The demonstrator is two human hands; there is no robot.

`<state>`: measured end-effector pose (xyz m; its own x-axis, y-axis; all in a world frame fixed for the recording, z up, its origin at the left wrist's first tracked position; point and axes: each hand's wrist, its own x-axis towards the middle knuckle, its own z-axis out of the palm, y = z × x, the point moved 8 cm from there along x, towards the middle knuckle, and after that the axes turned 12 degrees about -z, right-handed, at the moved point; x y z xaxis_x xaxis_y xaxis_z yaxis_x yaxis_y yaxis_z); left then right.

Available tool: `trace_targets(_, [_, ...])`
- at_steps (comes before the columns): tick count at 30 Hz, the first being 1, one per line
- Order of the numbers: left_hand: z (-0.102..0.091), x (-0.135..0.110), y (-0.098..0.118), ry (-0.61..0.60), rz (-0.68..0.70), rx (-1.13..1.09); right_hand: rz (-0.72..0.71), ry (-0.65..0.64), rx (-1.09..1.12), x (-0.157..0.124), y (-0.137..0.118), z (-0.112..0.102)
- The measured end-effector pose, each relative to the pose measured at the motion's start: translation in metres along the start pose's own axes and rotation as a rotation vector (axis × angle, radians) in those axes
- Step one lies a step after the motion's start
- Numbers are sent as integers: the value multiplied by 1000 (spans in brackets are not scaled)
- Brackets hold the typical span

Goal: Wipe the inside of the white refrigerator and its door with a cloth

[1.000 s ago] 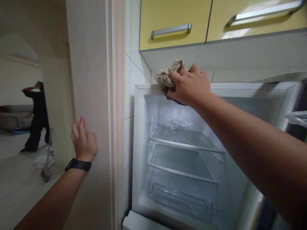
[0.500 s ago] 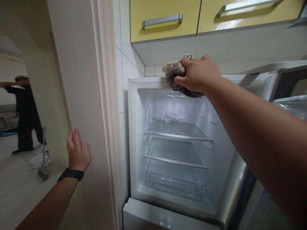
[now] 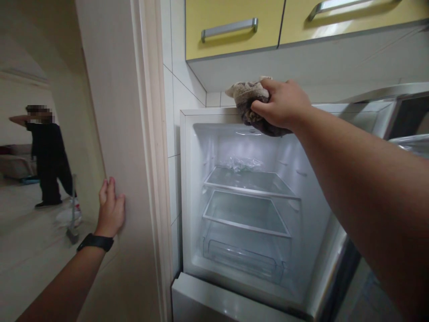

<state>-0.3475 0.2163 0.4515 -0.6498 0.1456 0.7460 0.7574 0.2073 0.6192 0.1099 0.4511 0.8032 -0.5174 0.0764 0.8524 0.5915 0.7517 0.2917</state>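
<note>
My right hand (image 3: pixel 283 105) grips a crumpled brown and beige cloth (image 3: pixel 246 96) and presses it against the top front edge of an open fridge (image 3: pixel 187 179). Inside, glass shelves (image 3: pixel 250 183) and a clear drawer (image 3: pixel 241 261) show, with a crinkled plastic bag (image 3: pixel 243 163) at the back of the upper shelf. My left hand (image 3: pixel 110 210), a black band on its wrist, rests flat with fingers stretched out on the pale door frame (image 3: pixel 134 156) left of the fridge.
Yellow wall cabinets (image 3: pixel 234 27) with metal handles hang just above the fridge. The fridge door (image 3: pixel 402 116) stands open at right. Through the doorway at left a person in black (image 3: pixel 48 156) stands on the floor, with a broom (image 3: pixel 72 214) nearby.
My right hand with the cloth has shifted rightward along the fridge's top edge. My left hand slid slightly along the door frame. The view swung a little.
</note>
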Motion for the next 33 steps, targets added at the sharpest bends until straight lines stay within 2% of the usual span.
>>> trace_targets(4, [-2, 0, 1, -13, -25, -1, 36, 53, 75, -1, 6, 4])
trace_targets(8, [-2, -2, 4, -17, -41, -24, 9, 117, 101, -5, 0, 3])
trace_targets(16, [-1, -5, 4, -4, -43, -28, -7, 114, 78, -7, -3, 2])
trace_targets(22, [-1, -4, 1, 5, -32, -29, 25, 118, -41, -8, -5, 1])
trace_targets(33, [-7, 1, 4, 15, 17, 20, -20, 202, 17, -23, -13, 3])
